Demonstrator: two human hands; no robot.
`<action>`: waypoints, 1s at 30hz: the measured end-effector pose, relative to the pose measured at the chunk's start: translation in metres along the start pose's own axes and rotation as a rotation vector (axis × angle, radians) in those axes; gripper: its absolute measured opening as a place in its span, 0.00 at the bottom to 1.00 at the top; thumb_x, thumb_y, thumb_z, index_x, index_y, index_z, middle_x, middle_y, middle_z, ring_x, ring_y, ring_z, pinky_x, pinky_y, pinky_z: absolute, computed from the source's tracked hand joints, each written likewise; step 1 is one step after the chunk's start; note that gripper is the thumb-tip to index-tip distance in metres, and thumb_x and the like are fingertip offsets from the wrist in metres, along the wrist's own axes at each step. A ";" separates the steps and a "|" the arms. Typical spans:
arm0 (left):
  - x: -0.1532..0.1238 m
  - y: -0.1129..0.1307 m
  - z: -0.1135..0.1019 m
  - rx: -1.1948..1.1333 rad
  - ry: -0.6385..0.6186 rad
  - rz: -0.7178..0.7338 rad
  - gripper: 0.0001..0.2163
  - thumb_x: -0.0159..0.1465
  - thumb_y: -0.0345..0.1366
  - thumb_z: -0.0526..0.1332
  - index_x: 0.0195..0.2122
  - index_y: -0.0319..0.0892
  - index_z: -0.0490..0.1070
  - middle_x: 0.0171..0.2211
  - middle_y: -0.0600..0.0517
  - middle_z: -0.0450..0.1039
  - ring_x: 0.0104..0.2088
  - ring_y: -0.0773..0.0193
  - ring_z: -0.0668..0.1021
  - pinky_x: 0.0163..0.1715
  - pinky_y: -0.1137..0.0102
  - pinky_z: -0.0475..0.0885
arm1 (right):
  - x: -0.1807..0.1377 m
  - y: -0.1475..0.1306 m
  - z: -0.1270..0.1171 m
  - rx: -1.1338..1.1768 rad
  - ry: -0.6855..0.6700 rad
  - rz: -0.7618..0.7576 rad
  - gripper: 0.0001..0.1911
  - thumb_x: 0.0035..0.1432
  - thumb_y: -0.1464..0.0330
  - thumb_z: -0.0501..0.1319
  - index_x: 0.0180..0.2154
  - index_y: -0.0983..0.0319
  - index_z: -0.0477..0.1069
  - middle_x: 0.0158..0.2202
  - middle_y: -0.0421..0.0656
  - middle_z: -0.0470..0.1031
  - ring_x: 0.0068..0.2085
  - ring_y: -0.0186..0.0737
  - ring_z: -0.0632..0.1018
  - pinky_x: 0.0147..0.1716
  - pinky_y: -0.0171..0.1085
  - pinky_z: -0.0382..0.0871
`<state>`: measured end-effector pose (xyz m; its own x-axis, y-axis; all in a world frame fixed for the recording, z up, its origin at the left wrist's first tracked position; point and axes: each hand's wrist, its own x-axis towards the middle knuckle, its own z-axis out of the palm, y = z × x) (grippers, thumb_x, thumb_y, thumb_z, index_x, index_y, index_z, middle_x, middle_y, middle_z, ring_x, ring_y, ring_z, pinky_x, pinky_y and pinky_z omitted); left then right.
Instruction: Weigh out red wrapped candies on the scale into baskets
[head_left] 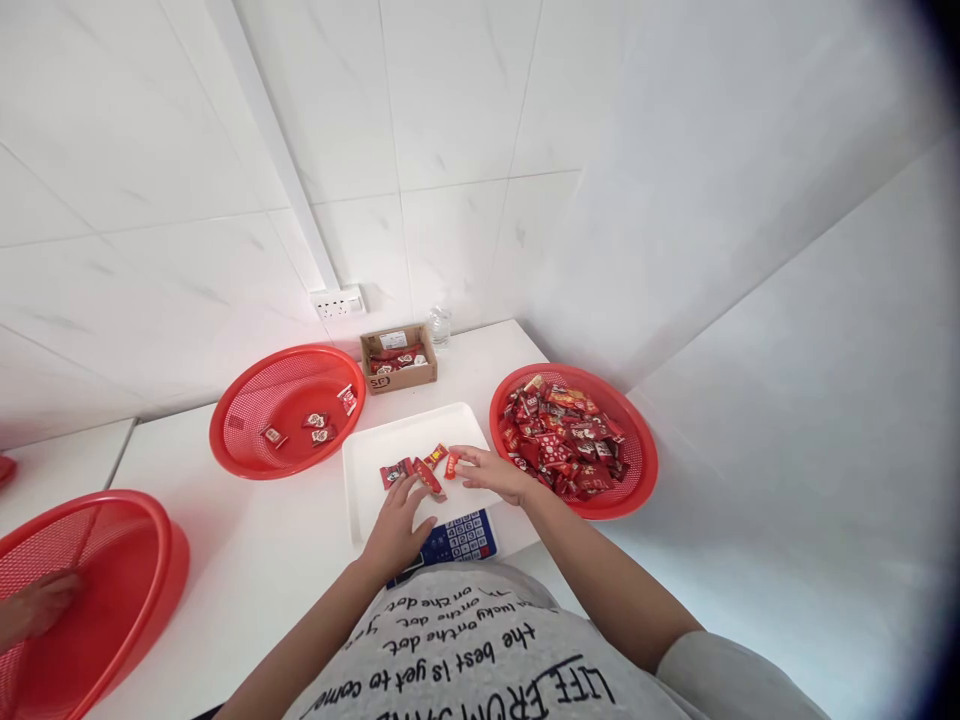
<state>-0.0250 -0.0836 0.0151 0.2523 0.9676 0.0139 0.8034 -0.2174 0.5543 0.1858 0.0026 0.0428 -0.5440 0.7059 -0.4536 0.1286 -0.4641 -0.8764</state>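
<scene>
A white tray (375,470) rests on a scale whose blue keypad (461,535) shows at the front. Several red candy packets (416,470) lie on the tray. My left hand (396,528) lies over the tray's front, fingers spread, fingertips touching a red packet (429,480). My right hand (491,470) reaches in from the right and pinches a small red packet (451,464) just above the tray. A red basket (637,460) heaped with red packets stands right of the tray. Another red basket (247,400) at the left holds several packets.
A small cardboard box (399,375) with packets and a clear glass (439,325) stand at the back by the wall, under a socket (337,302). A third red basket (127,560) sits at far left, with another person's hand (37,605) in it.
</scene>
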 end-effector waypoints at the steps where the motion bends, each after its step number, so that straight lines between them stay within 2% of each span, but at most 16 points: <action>1: 0.003 0.000 0.003 0.032 -0.018 0.017 0.19 0.58 0.36 0.58 0.52 0.46 0.64 0.60 0.46 0.57 0.62 0.50 0.54 0.57 0.51 0.57 | -0.002 0.001 -0.001 -0.007 -0.011 0.005 0.29 0.49 0.58 0.64 0.53 0.53 0.62 0.58 0.45 0.61 0.54 0.40 0.68 0.52 0.45 0.63; 3: 0.010 0.001 0.006 0.091 -0.065 0.038 0.22 0.58 0.36 0.59 0.54 0.45 0.63 0.62 0.44 0.53 0.63 0.48 0.50 0.58 0.50 0.55 | -0.008 0.004 -0.003 -0.010 0.004 0.031 0.31 0.48 0.58 0.65 0.53 0.54 0.63 0.57 0.47 0.63 0.52 0.40 0.70 0.50 0.44 0.64; 6: 0.019 0.003 0.007 0.163 -0.142 0.052 0.25 0.57 0.37 0.60 0.57 0.44 0.60 0.63 0.44 0.50 0.63 0.48 0.50 0.58 0.50 0.52 | -0.018 0.007 -0.013 -0.006 0.114 0.027 0.29 0.48 0.59 0.65 0.52 0.58 0.64 0.52 0.49 0.68 0.47 0.39 0.73 0.47 0.42 0.67; 8: 0.023 0.005 0.006 0.201 -0.168 0.058 0.24 0.57 0.38 0.60 0.56 0.44 0.61 0.63 0.43 0.51 0.63 0.48 0.52 0.59 0.50 0.52 | -0.026 0.010 -0.025 0.003 0.232 -0.024 0.26 0.50 0.59 0.63 0.50 0.60 0.65 0.50 0.49 0.70 0.45 0.38 0.75 0.45 0.40 0.68; 11: 0.024 0.008 0.003 0.247 -0.141 0.070 0.20 0.58 0.40 0.59 0.52 0.44 0.65 0.61 0.44 0.56 0.62 0.50 0.55 0.59 0.51 0.52 | -0.037 0.018 -0.054 -0.050 0.462 -0.055 0.21 0.54 0.60 0.58 0.50 0.60 0.65 0.46 0.48 0.73 0.43 0.38 0.75 0.43 0.39 0.69; 14: 0.023 0.009 0.002 0.276 -0.097 0.091 0.16 0.59 0.40 0.58 0.48 0.44 0.68 0.58 0.44 0.61 0.61 0.51 0.59 0.58 0.52 0.54 | -0.046 0.035 -0.088 -0.356 0.684 -0.021 0.18 0.56 0.64 0.55 0.48 0.61 0.67 0.45 0.49 0.73 0.44 0.41 0.75 0.44 0.40 0.67; 16: 0.023 0.009 0.003 0.280 -0.085 0.101 0.15 0.59 0.39 0.58 0.47 0.43 0.69 0.57 0.44 0.62 0.60 0.51 0.60 0.58 0.52 0.55 | -0.050 0.049 -0.106 -0.611 0.690 0.050 0.17 0.54 0.67 0.56 0.46 0.62 0.69 0.46 0.49 0.73 0.45 0.44 0.74 0.45 0.41 0.65; 19: 0.022 0.007 0.006 0.270 -0.084 0.097 0.14 0.60 0.39 0.57 0.47 0.44 0.69 0.58 0.44 0.61 0.60 0.50 0.60 0.57 0.52 0.56 | -0.051 0.069 -0.121 -0.821 0.569 0.206 0.18 0.49 0.68 0.60 0.45 0.63 0.70 0.46 0.51 0.73 0.46 0.47 0.74 0.45 0.40 0.64; 24: 0.020 0.007 0.010 0.265 -0.119 0.053 0.17 0.59 0.36 0.58 0.50 0.44 0.68 0.60 0.44 0.58 0.60 0.50 0.60 0.58 0.52 0.54 | -0.041 0.083 -0.124 -0.854 0.554 0.282 0.25 0.44 0.68 0.64 0.46 0.65 0.70 0.49 0.54 0.71 0.45 0.48 0.74 0.43 0.39 0.64; 27: 0.020 0.011 0.010 0.285 -0.125 0.026 0.17 0.59 0.35 0.57 0.50 0.45 0.67 0.60 0.45 0.58 0.60 0.49 0.61 0.58 0.50 0.53 | -0.036 0.085 -0.124 -0.852 0.559 0.277 0.26 0.43 0.67 0.65 0.47 0.64 0.69 0.46 0.52 0.73 0.42 0.46 0.75 0.40 0.38 0.65; 30: 0.021 0.014 0.010 0.311 -0.125 0.023 0.16 0.60 0.35 0.56 0.50 0.46 0.68 0.60 0.46 0.59 0.59 0.49 0.61 0.57 0.48 0.52 | -0.035 0.086 -0.124 -0.850 0.590 0.256 0.24 0.42 0.68 0.65 0.44 0.63 0.71 0.40 0.49 0.76 0.39 0.45 0.76 0.38 0.37 0.66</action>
<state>-0.0033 -0.0676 0.0151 0.3208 0.9429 -0.0893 0.9181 -0.2864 0.2739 0.3190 0.0046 -0.0368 0.0398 0.8934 -0.4474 0.8427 -0.2707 -0.4654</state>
